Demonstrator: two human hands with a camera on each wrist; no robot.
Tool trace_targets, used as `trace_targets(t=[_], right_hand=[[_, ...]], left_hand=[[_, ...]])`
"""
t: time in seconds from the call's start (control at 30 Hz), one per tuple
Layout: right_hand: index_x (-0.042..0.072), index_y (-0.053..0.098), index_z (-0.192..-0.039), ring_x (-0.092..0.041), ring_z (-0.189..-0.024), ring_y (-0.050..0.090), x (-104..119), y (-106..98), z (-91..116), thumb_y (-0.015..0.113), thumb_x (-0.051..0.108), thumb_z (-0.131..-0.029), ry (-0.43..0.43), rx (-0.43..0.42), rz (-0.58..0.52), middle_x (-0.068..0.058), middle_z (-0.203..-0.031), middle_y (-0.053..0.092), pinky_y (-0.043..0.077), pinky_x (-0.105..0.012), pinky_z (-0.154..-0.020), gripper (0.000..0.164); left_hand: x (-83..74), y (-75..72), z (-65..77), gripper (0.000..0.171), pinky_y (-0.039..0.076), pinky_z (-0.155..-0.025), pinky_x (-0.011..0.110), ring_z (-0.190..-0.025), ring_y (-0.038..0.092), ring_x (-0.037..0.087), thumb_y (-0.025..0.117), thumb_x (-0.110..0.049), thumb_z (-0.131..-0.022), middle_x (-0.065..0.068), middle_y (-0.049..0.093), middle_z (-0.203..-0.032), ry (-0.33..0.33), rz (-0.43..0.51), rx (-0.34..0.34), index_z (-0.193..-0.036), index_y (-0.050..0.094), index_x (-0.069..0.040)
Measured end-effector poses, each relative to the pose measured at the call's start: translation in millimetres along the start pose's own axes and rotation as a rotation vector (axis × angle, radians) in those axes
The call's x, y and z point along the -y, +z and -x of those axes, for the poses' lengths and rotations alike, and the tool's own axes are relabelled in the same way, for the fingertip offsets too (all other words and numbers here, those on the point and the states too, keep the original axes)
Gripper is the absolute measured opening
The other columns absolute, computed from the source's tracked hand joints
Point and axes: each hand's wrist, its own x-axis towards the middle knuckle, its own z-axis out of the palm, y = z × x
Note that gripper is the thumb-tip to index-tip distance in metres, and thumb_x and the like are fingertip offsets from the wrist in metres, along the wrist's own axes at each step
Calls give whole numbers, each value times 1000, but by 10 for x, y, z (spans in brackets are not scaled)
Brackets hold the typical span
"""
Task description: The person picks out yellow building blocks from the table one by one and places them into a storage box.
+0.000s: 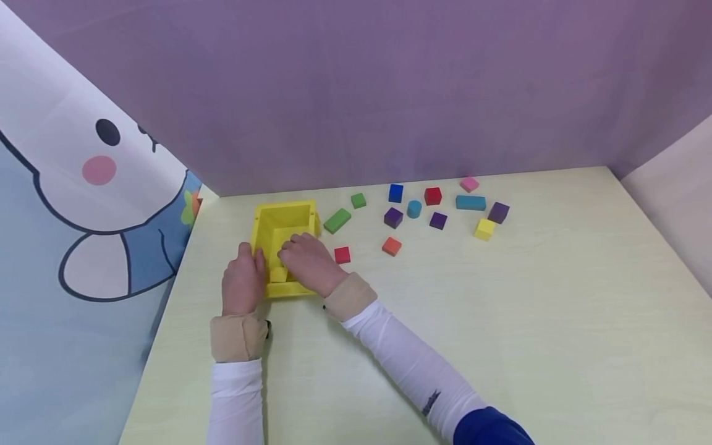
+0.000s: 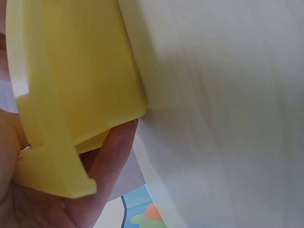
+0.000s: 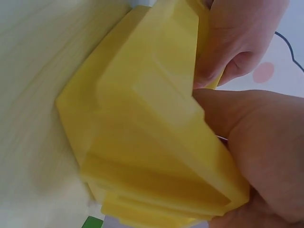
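A yellow bin (image 1: 286,288) stands at the left part of the table, its open top facing up. My left hand (image 1: 243,281) grips the bin's left wall; the left wrist view shows fingers (image 2: 111,166) against the outside, below the rim. My right hand (image 1: 311,262) reaches over the bin's right wall into it, fingers bent downward. Inside, beside those fingers, lies a yellow block (image 1: 278,274). The bin wall (image 3: 142,142) hides the right fingertips in the right wrist view, so whether they hold anything cannot be seen.
Right of the bin lie a green block (image 1: 337,220), a red block (image 1: 342,254) and an orange block (image 1: 392,246). Several more coloured blocks, among them a blue cylinder (image 1: 414,209), spread toward the back. A purple backdrop (image 1: 389,93) rises behind the table.
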Motion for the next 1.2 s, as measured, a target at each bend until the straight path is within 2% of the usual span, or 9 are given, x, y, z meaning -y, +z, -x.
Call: trace_targets(t=[0.37,0.53,0.73,0.93,1.2], right_hand=[[16,65,-101,-13,-85,43,-65,-8,80,56,15,-89,-14,-30,-64,5,-98,59,36,-22,-78,16],[15,63,-111,-12,-92,46,-92,-22,119,54,19,-90,-71,-79,-128,4,-103,58,36,-20,-84,24],[12,58,-120,-13,-104,47,-130,-64,179,49,20,-92,-149,-146,-221,1,-113,56,31,-17,-93,30],[11,53,-126,-14,-115,42,-175,-84,255,51,24,-92,-127,-127,-256,0,-123,50,26,-16,-99,36],[10,55,-123,-13,-117,40,-277,-76,428,47,34,-94,-148,-185,-283,0,-123,49,25,-16,-99,38]], left_hand=[[-45,40,-12,33,37,-48,38,-53,48,27,30,-30,-98,17,51,-67,4,7,24,-105,40,0],[-44,31,-8,34,36,-47,38,-52,47,28,30,-31,-98,17,51,-67,14,6,15,-105,40,0],[-14,0,0,35,35,-46,39,-52,47,29,28,-32,-98,18,51,-67,17,3,7,-106,40,1],[14,-39,-14,39,36,-47,39,-53,48,29,26,-34,-98,19,51,-68,-5,0,30,-108,39,1],[19,-34,-27,41,38,-49,38,-56,49,29,25,-35,-99,20,52,-73,-35,4,81,-111,38,1]])
